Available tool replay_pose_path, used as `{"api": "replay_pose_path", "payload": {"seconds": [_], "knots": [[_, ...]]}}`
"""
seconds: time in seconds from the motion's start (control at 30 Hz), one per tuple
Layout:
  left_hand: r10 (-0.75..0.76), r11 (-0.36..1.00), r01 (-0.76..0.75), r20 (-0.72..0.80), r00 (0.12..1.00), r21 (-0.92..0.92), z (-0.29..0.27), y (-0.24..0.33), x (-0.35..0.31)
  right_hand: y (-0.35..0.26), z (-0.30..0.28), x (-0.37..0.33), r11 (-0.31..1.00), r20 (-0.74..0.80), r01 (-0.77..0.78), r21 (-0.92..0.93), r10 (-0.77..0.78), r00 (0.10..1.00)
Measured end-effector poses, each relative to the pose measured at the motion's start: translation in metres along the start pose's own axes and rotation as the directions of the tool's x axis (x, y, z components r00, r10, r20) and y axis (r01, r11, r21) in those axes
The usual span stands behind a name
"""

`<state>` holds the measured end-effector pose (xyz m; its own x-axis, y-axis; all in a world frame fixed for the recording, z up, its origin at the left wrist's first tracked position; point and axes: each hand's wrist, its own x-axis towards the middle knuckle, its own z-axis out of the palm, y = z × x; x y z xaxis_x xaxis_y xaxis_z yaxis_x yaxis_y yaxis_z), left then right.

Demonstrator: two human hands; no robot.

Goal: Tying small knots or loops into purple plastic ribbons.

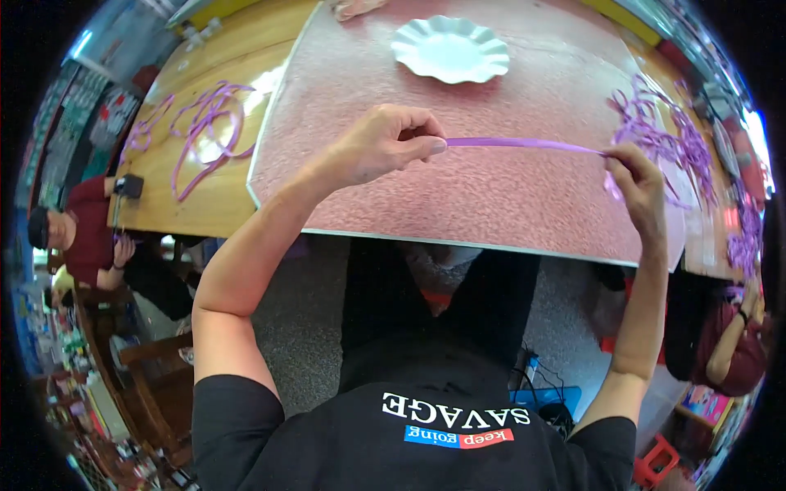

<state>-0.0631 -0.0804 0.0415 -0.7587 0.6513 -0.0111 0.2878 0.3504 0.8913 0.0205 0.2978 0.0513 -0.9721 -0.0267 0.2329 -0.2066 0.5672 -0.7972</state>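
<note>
A narrow purple ribbon (524, 143) is stretched nearly level above the pink mat, between my two hands. Its left end is pinched between the thumb and fingers of my left hand (389, 143), near the middle of the mat. On the right, my right hand (639, 184) grips the same ribbon in closed fingers, over the mat's right side. Just beyond that hand lies a tangled heap of purple ribbon (655, 123). A white plate with a wavy rim (450, 51) sits farther back on the mat, touched by neither hand.
The pink mat (344, 209) covers the middle of a wooden table (164, 209). Loose loops of purple ribbon (209, 123) lie on the wood at left. One person (86, 233) sits at the far left, another (733, 340) at the far right with more ribbon (745, 245). A red stool (655, 460) stands lower right.
</note>
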Motion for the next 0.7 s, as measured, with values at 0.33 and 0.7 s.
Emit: {"api": "replay_pose_path", "payload": {"seconds": [0.33,0.7], "knots": [[0.236,0.528,0.219,-0.39,0.89,0.82,-0.199,-0.115,-0.147,0.043,0.008,-0.005,0.961,-0.07,0.028,-0.276,-0.049,0.996],[0.079,0.399,0.4,-0.466,0.881,0.825,-0.198,-0.183,-0.166,0.081,-0.004,-0.016,0.947,-0.148,-0.015,-0.319,-0.034,0.988]]}}
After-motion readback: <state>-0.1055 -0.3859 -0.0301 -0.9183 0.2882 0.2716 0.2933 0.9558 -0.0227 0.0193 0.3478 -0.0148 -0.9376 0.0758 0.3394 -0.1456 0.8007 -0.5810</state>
